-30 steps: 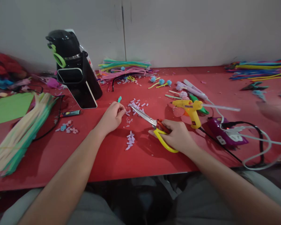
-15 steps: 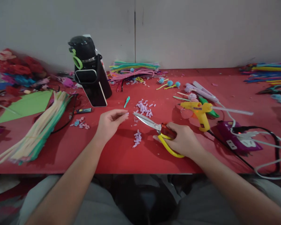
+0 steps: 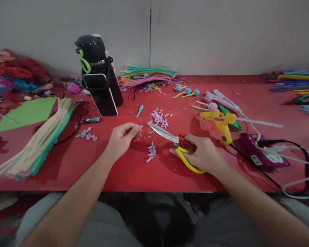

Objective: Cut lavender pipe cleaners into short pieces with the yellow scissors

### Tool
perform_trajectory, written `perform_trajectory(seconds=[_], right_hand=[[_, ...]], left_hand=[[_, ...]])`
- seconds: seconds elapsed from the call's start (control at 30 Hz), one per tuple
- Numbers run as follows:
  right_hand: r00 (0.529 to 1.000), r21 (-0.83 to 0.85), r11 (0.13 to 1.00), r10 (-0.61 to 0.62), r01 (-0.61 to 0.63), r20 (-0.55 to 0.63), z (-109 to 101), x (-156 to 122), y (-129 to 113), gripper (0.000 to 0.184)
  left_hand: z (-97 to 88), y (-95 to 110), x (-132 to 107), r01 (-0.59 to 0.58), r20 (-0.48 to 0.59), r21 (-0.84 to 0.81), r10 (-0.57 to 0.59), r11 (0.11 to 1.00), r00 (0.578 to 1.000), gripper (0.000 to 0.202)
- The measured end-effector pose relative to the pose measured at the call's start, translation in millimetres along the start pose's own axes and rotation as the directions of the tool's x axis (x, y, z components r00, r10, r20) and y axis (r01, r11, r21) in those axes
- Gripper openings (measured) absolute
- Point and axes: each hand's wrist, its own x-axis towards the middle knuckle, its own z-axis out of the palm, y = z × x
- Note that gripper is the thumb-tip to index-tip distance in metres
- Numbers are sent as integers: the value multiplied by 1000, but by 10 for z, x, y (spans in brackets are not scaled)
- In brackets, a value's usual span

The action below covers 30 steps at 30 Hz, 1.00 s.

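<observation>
My right hand (image 3: 202, 153) grips the yellow and red handles of a pair of scissors (image 3: 173, 141), whose closed blades point left and lie low over the red table (image 3: 134, 171). My left hand (image 3: 122, 138) hovers just left of the blade tip and pinches a small lilac piece between thumb and fingertips. Two heaps of short lilac cuttings lie close by: one (image 3: 150, 152) between my hands, one (image 3: 159, 117) just beyond the blades. A small teal piece (image 3: 139, 110) lies farther back.
A black bottle in a black stand (image 3: 100, 77) stands at the back left. Pipe cleaner bundles lie at the left (image 3: 38, 140), back centre (image 3: 148, 75) and far right (image 3: 296, 80). A yellow glue gun (image 3: 220, 121), a purple power strip (image 3: 264, 151) and cables crowd the right.
My left hand lifted off the table and drew back toward me, its fingers closing on a lilac piece. The scissors and right hand barely moved. The view swung left.
</observation>
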Motion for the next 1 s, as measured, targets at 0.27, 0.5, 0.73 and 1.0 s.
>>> perform_trajectory(seconds=[0.27,0.5,0.73,1.0], right_hand=[[999,-56,998,8,-6,33,10,23,1,64],[999,-62,998,-3,5,32,42,21,43,64],[999,-76,997,-15,17,28,38,42,29,64],[1000,-82,996,-20,21,15,49,21,59,62]], left_hand=[[39,66,-19,-15,44,40,13,999,999,34],[56,87,-10,-22,55,38,20,999,998,35],[49,62,6,0,54,-12,1,1000,999,35],[48,78,4,29,91,-46,-25,999,996,36]])
